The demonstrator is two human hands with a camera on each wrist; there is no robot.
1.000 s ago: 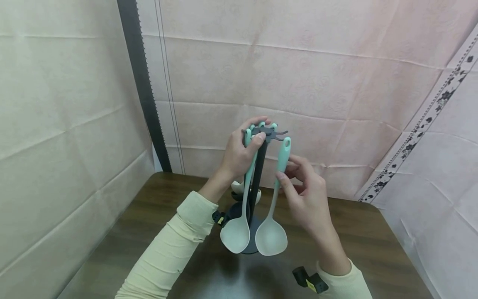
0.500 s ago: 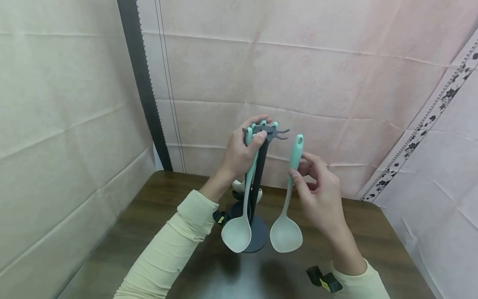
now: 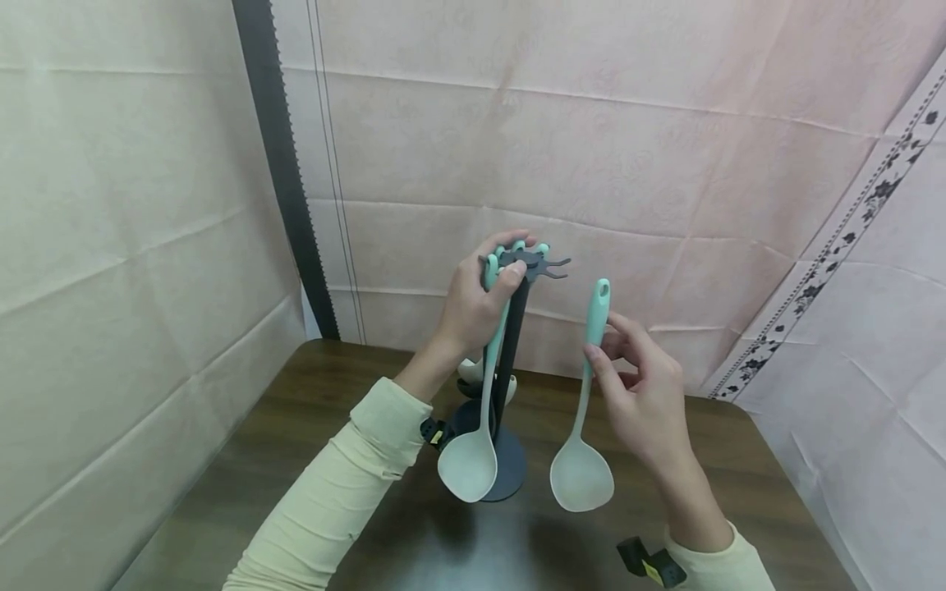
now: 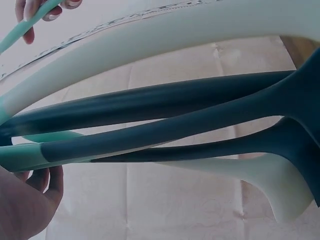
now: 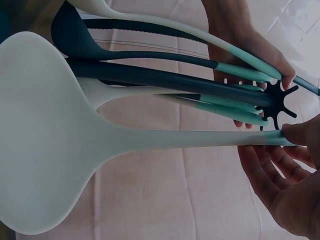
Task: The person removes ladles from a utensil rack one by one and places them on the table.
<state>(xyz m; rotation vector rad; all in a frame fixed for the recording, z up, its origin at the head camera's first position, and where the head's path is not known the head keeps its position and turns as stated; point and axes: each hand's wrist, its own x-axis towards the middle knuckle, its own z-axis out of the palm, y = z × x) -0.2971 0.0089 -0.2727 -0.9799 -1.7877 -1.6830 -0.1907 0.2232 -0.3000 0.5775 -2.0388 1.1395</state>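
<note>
My right hand (image 3: pixel 641 392) pinches the mint-green handle of a spatula with a broad white head (image 3: pixel 582 476). It hangs upright, head down and apart from the rack. In the right wrist view, the thumb and fingers of that hand (image 5: pixel 280 190) close on the handle end. My left hand (image 3: pixel 473 300) grips the top of a dark utensil rack (image 3: pixel 513 341), its thumb over the hooked crown (image 3: pixel 545 267). A white-headed ladle (image 3: pixel 468 466) hangs at the rack's front left. Behind it are more utensils, including a dark ladle (image 5: pixel 72 32), partly hidden by hand and pole.
The rack's round dark base (image 3: pixel 510 468) stands on a brown wooden table (image 3: pixel 709 468). Pale creased cloth (image 3: pixel 591 164) hangs behind the table and on both sides. Black cameras, one (image 3: pixel 650 565) by the right cuff, sit at the wrists.
My right hand has carried the spatula away from the rack to the right, then slightly lower. The left hand and the rack have stayed in place.
</note>
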